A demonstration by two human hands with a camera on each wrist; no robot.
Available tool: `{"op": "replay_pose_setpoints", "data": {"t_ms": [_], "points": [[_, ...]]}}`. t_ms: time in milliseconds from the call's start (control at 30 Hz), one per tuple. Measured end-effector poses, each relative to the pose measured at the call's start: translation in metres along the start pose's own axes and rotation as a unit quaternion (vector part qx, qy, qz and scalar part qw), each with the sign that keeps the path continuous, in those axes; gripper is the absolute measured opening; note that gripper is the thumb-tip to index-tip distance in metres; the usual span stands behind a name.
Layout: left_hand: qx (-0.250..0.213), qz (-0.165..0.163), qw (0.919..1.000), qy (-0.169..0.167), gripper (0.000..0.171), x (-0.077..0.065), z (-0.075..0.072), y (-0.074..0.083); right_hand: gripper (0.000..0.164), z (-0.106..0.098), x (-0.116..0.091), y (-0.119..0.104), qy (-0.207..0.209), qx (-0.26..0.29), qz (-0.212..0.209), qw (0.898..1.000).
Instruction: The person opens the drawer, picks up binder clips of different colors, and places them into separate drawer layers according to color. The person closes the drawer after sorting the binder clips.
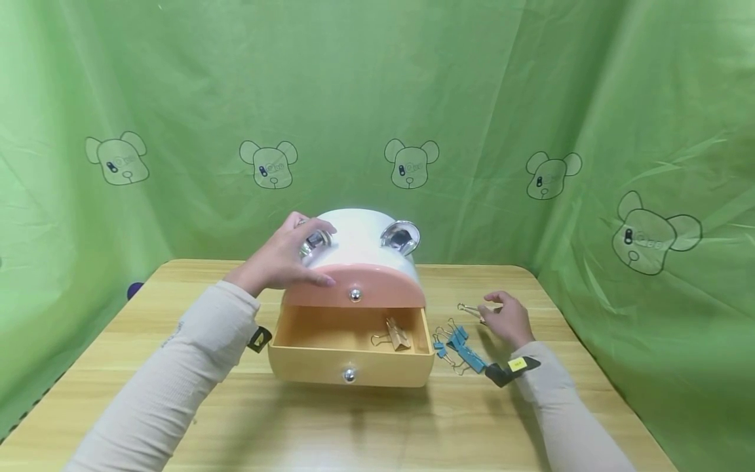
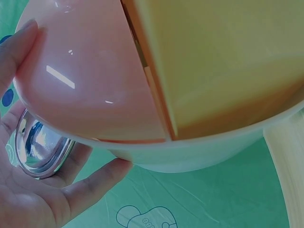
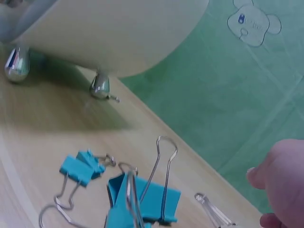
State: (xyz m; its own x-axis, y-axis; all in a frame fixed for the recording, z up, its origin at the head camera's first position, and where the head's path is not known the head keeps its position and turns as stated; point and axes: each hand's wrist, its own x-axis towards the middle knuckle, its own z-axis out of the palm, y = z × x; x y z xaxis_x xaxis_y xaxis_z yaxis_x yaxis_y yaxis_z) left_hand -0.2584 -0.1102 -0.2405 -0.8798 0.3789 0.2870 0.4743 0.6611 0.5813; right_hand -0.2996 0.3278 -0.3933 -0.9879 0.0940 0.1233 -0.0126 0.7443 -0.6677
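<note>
A small white drawer box (image 1: 356,226) with silver ears stands on the table. My left hand (image 1: 287,257) grips its upper left, thumb on the pink upper drawer front (image 1: 377,286) and fingers about the silver ear (image 2: 40,145). Below, the yellow lower drawer (image 1: 307,367) is pulled out, with a gold-brown binder clip (image 1: 398,335) inside. To the right, my right hand (image 1: 508,320) is low over the table, fingertips right at a binder clip with silver wire handles (image 1: 470,309); I cannot tell whether they pinch it. Several blue binder clips (image 1: 470,358) lie between this hand and the drawer.
The wooden table (image 1: 236,419) carries the box and the clips. Behind it and at both sides hangs a green curtain (image 1: 354,78) printed with bear heads. A round silver knob (image 1: 349,375) juts from the lower drawer's front. Short silver feet (image 3: 99,86) support the box.
</note>
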Motion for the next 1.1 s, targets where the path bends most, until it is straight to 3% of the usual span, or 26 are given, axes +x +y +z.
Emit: {"op": "replay_pose_setpoints", "data": {"t_ms": [500, 867, 1100], "points": [[-0.006, -0.002, 1.0000, -0.001, 0.080, 0.001, 0.001, 0.000, 0.059, 0.010, 0.004, 0.034, -0.049, -0.067, -0.033, 0.996], [-0.007, -0.002, 1.0000, 0.000, 0.081, 0.001, 0.002, 0.000, 0.056, 0.011, 0.000, 0.038, -0.053, -0.097, -0.048, 0.993], [-0.005, -0.003, 1.0000, 0.001, 0.081, 0.001, 0.001, -0.001, 0.063, 0.011, -0.002, 0.040, -0.065, -0.145, -0.063, 0.985]]}}
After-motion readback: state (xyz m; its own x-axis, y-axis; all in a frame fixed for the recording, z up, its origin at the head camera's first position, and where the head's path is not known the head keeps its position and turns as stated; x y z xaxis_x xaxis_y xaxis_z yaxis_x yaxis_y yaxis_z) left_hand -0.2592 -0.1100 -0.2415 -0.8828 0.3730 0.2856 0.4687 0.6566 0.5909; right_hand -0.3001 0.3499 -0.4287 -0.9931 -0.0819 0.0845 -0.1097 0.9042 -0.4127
